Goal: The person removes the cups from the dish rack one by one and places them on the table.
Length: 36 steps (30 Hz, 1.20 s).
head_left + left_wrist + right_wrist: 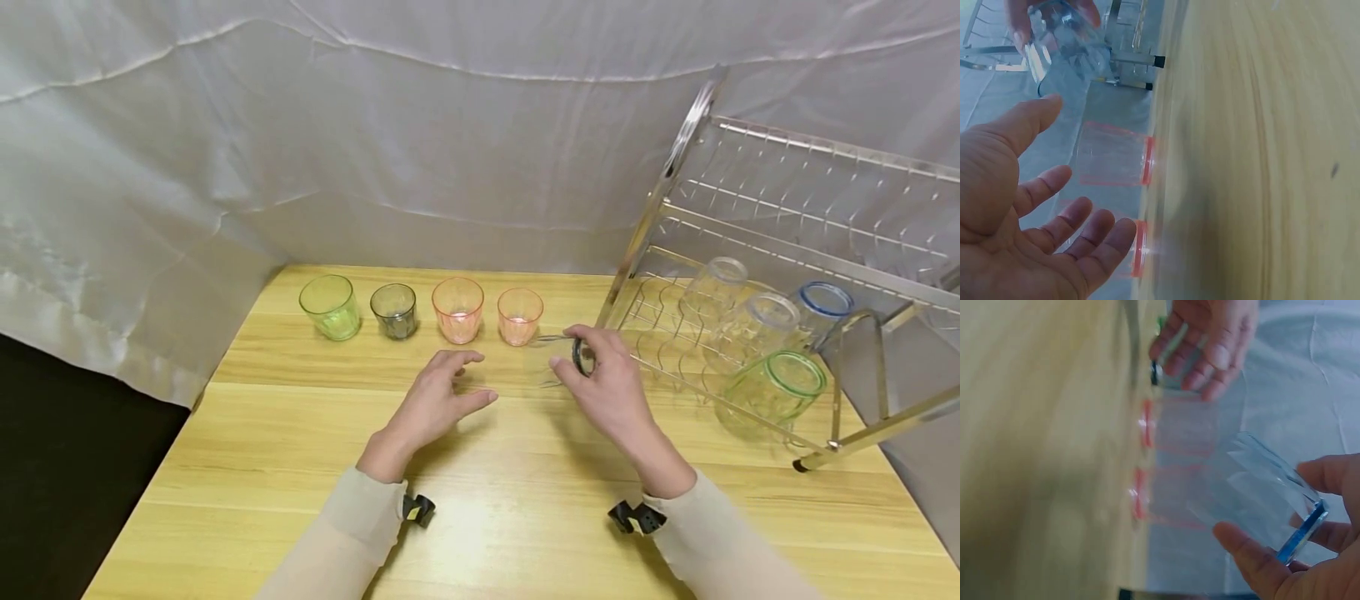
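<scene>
A clear glass with a blue base (1266,487) is gripped by my right hand (611,375), thumb on one side and fingers on the other. It lies tilted on its side, its mouth toward my left hand and its base toward the right palm. My left hand (435,400) hovers over the table with fingers spread and nothing in them. Just beyond the hands stand a small pink glass (519,318) and a larger pink glass (457,312). Further left in the same row are a dark grey glass (393,313) and a green glass (331,309).
A metal dish rack (652,218) occupies the right of the wooden table (495,517). On its lower tier sit clear glasses (757,327), a blue-ringed glass (823,302) and a green-ringed glass (772,396). Grey cloth (450,158) hangs behind the table.
</scene>
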{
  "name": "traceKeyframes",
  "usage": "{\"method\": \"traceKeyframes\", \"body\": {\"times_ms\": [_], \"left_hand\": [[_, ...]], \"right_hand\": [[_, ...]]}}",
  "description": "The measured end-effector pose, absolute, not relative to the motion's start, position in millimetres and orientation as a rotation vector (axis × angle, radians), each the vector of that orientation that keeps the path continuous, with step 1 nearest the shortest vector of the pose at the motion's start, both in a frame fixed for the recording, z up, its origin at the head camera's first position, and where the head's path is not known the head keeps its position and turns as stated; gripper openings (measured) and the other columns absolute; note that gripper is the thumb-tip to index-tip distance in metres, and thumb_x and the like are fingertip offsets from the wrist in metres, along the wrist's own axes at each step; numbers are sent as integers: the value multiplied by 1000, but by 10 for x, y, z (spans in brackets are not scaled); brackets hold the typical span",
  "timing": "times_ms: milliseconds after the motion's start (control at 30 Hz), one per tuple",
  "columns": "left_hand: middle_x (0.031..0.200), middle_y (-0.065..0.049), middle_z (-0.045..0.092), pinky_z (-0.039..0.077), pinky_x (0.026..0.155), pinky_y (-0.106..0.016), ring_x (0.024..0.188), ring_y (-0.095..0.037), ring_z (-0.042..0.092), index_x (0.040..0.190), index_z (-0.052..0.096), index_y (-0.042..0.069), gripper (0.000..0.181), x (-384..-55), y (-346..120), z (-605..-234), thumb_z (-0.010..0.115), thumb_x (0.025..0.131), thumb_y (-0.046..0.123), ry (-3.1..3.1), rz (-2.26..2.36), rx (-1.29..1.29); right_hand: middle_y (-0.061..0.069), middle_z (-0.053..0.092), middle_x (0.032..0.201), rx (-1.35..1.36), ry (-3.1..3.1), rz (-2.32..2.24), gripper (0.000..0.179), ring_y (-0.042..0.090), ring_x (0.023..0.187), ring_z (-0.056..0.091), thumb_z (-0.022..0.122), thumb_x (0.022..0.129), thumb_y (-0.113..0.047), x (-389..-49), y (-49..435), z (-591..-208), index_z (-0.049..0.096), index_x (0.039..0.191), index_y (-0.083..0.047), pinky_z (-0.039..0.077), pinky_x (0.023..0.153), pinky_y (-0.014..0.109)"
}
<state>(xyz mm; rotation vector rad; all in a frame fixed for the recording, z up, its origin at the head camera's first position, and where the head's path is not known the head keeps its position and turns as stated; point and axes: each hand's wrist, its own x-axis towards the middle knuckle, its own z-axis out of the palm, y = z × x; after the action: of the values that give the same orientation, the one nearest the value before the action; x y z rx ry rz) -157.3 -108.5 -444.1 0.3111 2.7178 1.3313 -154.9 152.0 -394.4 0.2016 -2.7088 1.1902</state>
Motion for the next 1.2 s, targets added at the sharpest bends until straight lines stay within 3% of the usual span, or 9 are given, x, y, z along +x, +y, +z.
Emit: {"method": "traceKeyframes", "body": {"times_ms": [300, 400, 567, 700, 900, 1200], "left_hand": [[157, -6, 46, 54, 110, -52, 138, -35, 57, 158, 44, 29, 83, -1568, -1042, -4416, 86, 88, 42, 2594, 1530, 354], [161, -3, 43, 52, 113, -50, 141, -32, 54, 159, 42, 30, 85, -1571, -1032, -4413, 87, 87, 40, 2562, 1580, 379], [159, 1, 44, 50, 116, -45, 142, -31, 53, 156, 45, 25, 81, -1570, -1029, -4403, 88, 88, 33, 2438, 1698, 394], [154, -4, 49, 54, 111, -42, 138, -34, 57, 153, 47, 24, 74, -1565, -1033, -4395, 87, 89, 24, 2264, 1830, 380], [151, -7, 52, 59, 104, -36, 129, -34, 63, 151, 49, 26, 72, -1548, -1041, -4371, 85, 90, 18, 2154, 1887, 358], [148, -11, 52, 61, 101, -38, 122, -33, 65, 151, 50, 24, 73, -1530, -1066, -4353, 86, 88, 16, 2161, 1889, 352]], "right_hand": [[17, 64, 128, 153, -2687, 1538, 42, 33, 115, 62, 74, 97, -25, -1569, 1292, -4070, 66, 136, -12, 53, 94, 44], [18, 62, 131, 148, -2674, 1725, 41, 31, 112, 63, 72, 99, -24, -1563, 1224, -4093, 64, 138, -14, 60, 91, 45], [24, 55, 134, 134, -2558, 2084, 43, 30, 104, 67, 68, 101, -14, -1556, 1142, -4128, 58, 142, -6, 67, 84, 46], [23, 53, 137, 93, -2493, 2243, 45, 34, 109, 68, 67, 101, -11, -1558, 1096, -4137, 56, 144, -4, 67, 85, 38], [20, 52, 140, 69, -2409, 2413, 44, 40, 117, 65, 64, 102, -7, -1559, 1063, -4154, 55, 144, -4, 66, 88, 39], [23, 48, 140, 79, -2324, 2528, 44, 26, 105, 66, 61, 103, -3, -1563, 1081, -4203, 51, 147, 0, 66, 88, 38]]}}
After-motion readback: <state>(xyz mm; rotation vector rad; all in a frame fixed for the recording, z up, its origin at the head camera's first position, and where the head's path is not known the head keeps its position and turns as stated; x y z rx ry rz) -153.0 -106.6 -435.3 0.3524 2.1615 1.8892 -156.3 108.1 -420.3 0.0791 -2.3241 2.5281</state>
